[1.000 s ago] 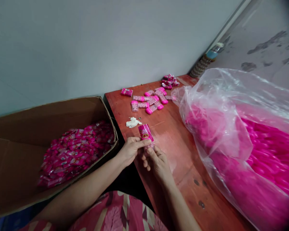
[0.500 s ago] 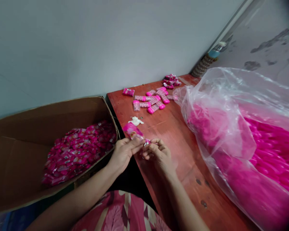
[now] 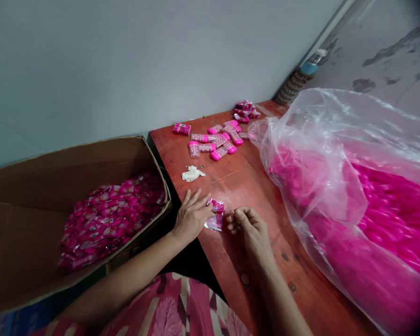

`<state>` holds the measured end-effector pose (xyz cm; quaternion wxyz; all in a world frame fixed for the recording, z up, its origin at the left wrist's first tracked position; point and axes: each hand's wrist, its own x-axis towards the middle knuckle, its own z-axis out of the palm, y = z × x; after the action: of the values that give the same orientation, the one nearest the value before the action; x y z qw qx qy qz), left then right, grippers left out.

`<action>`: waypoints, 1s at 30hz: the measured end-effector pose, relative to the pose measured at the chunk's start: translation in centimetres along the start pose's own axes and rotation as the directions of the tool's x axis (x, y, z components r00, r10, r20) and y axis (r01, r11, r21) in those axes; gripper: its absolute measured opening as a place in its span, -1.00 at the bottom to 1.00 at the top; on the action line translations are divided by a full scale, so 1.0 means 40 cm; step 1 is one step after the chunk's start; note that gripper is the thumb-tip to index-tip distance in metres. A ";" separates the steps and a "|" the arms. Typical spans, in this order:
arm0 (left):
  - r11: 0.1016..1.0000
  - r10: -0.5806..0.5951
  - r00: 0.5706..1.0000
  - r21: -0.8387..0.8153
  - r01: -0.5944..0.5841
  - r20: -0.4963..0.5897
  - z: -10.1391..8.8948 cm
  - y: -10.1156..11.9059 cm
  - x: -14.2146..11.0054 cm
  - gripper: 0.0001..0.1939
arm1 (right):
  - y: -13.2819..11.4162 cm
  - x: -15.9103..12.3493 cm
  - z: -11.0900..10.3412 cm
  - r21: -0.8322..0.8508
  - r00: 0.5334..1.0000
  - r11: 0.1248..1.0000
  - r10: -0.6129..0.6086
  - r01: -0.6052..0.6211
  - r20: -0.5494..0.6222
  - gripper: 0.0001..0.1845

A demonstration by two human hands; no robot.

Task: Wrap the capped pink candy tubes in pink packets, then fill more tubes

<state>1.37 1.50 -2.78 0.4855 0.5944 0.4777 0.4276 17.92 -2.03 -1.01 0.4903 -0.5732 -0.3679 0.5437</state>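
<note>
My left hand [image 3: 192, 215] rests at the near edge of the red-brown table [image 3: 252, 186]. Its thumb and a finger pinch a small pink packet [image 3: 215, 205] with a clear wrapper tail [image 3: 213, 224], while the other fingers stretch out. My right hand [image 3: 249, 227] lies just right of the packet. The fingers are curled in a pinch a little apart from it, and what they hold, if anything, is too small to make out.
A cardboard box [image 3: 73, 158] half full of pink packets [image 3: 112, 212] stands on the left. A large clear bag of pink pieces [image 3: 364, 200] fills the right. Several pink capsules [image 3: 215, 142], more packets [image 3: 245, 112] and a white scrap [image 3: 192, 174] lie farther back.
The packet was held upright between both hands, then tipped left and came down to the table. My right hand has drawn away to the right; my left hand keeps the packet.
</note>
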 end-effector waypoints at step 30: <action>0.544 -0.585 0.806 -0.691 0.476 0.094 -0.049 0.043 0.029 -0.73 | -0.193 0.477 0.098 -0.839 0.814 -0.203 -0.212 0.504 0.540 -0.63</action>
<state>-0.08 2.84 -0.71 0.7387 0.1648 0.4761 0.4477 17.55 18.74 1.70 0.0114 -0.5496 -0.8353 -0.0091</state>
